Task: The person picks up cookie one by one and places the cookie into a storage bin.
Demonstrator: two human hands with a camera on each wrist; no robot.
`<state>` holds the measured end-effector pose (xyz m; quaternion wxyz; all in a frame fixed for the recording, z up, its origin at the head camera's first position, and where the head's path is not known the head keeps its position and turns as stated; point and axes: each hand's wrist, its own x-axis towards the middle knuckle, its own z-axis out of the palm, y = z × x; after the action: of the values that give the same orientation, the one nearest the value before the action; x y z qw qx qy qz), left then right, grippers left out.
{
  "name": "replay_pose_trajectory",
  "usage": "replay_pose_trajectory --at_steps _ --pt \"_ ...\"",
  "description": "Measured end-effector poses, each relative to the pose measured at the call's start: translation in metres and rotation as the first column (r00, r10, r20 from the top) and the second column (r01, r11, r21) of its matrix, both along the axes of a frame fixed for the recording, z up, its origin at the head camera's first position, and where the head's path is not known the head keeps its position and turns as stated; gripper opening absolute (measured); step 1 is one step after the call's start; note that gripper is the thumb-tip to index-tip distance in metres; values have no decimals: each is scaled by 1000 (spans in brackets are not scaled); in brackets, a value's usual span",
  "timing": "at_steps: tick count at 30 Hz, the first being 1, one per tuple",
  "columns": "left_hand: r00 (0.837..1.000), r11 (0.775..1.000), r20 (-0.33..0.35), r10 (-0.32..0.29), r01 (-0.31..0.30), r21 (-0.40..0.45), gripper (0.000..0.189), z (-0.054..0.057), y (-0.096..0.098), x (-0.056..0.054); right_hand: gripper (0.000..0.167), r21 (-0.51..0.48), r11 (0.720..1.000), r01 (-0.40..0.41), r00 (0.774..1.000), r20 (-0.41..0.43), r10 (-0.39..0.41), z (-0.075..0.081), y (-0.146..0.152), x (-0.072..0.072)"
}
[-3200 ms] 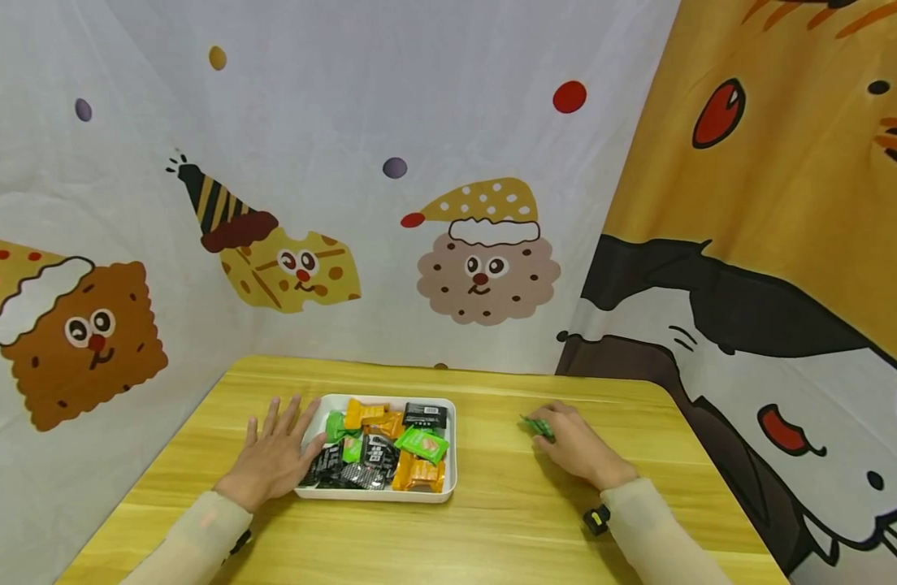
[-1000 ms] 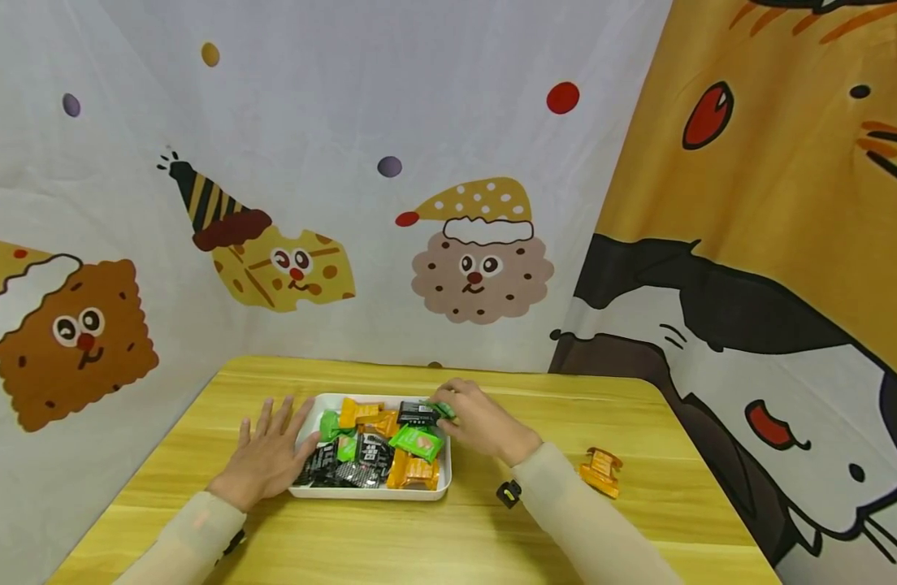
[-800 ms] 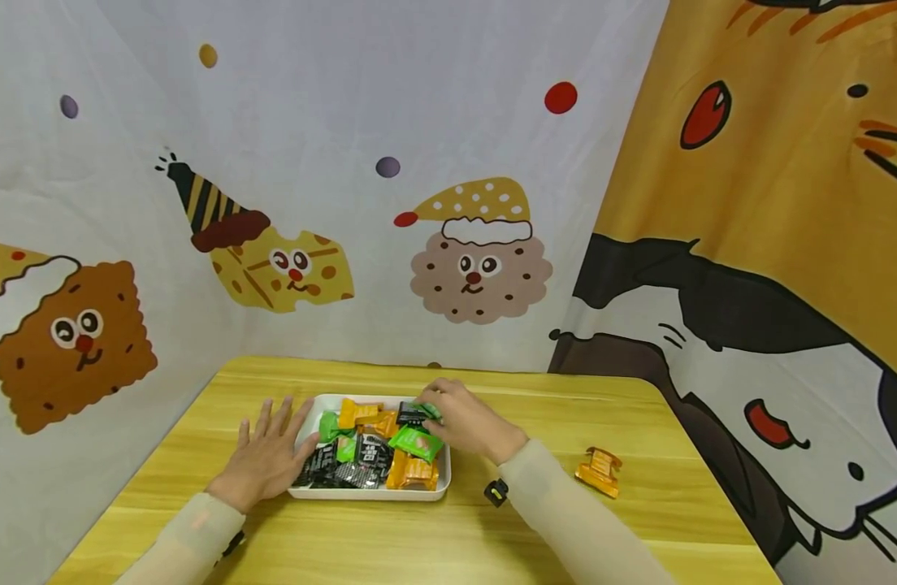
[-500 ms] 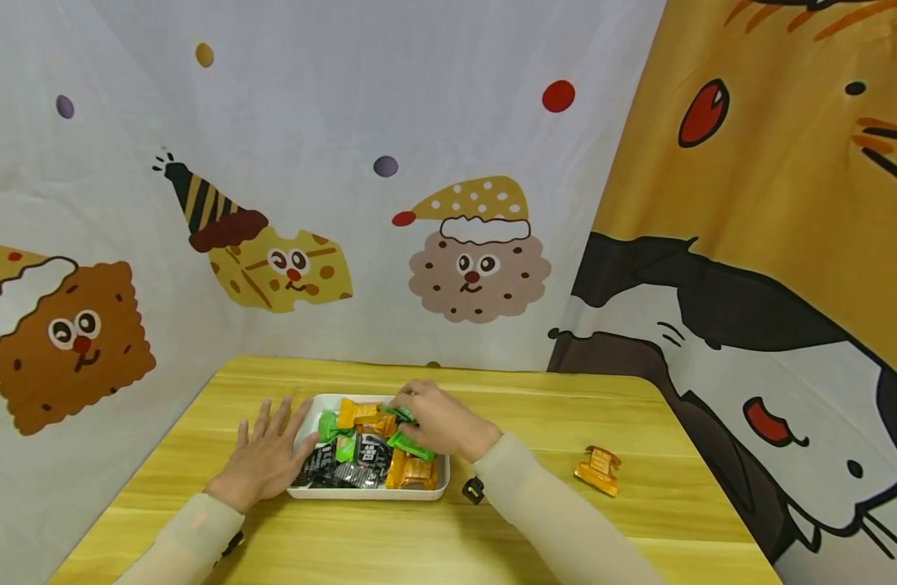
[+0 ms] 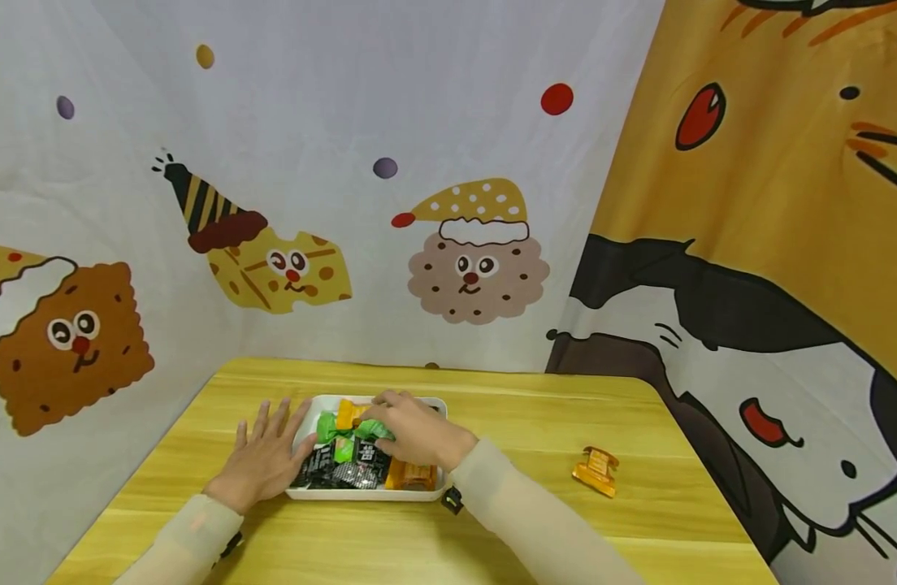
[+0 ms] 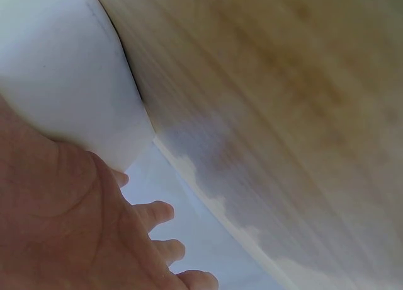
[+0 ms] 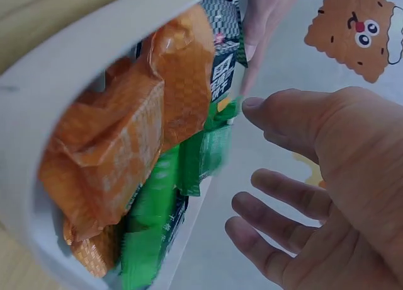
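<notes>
My left hand (image 5: 262,455) lies flat with fingers spread at the left rim of a white tray (image 5: 368,494). The tray holds several wrapped snacks: black packets (image 5: 362,474), orange packets (image 7: 116,151) and green ones. Over the tray's back middle is my right hand (image 5: 422,431), its back covering some of the packets. In the right wrist view its thumb and fingers stand apart, with nothing between them. A slightly blurred green packet (image 7: 213,152) is just beyond the fingertips, among the other packets. From the left wrist only the palm, fingertips and tray's outer wall (image 6: 75,69) show.
One orange packet (image 5: 597,471) lies alone on the wooden table (image 5: 536,520), right of the tray and beyond my right forearm. A printed cloth (image 5: 309,97) with cartoon snacks hangs behind the table; another with cartoon animals (image 5: 785,325) hangs at the right.
My right hand has carried a green packet leftward from the table's right side into the tray and let go. The lone orange packet has come into view. My left hand stays put.
</notes>
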<state>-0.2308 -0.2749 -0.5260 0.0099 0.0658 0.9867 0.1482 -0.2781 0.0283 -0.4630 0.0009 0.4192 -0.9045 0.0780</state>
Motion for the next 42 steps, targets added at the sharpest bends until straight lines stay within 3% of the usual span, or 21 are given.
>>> replay_pose_trajectory --at_steps 10,16,21,29,35,42 --pt "1000 1000 10 1 -1 -1 78 1 0 1 52 -68 997 -22 992 -128 13 -4 35 15" --pt "1000 1000 -7 -3 2 -14 77 2 0 -1 47 -163 984 65 991 -109 -83 -4 79 25" --pt "1000 1000 -24 -3 2 -6 76 1 0 -3 49 -186 965 184 975 -88 -203 -8 124 31" --pt "1000 1000 -12 -8 8 -1 77 -2 0 1 48 -183 911 370 923 -37 -383 -24 197 45" --pt "1000 1000 -14 -1 1 5 77 -1 -1 2 53 -176 867 466 875 -50 -481 -29 244 51" --pt "1000 1000 -23 -6 6 -5 76 0 1 3 66 -121 806 580 815 80 -574 -31 288 59"
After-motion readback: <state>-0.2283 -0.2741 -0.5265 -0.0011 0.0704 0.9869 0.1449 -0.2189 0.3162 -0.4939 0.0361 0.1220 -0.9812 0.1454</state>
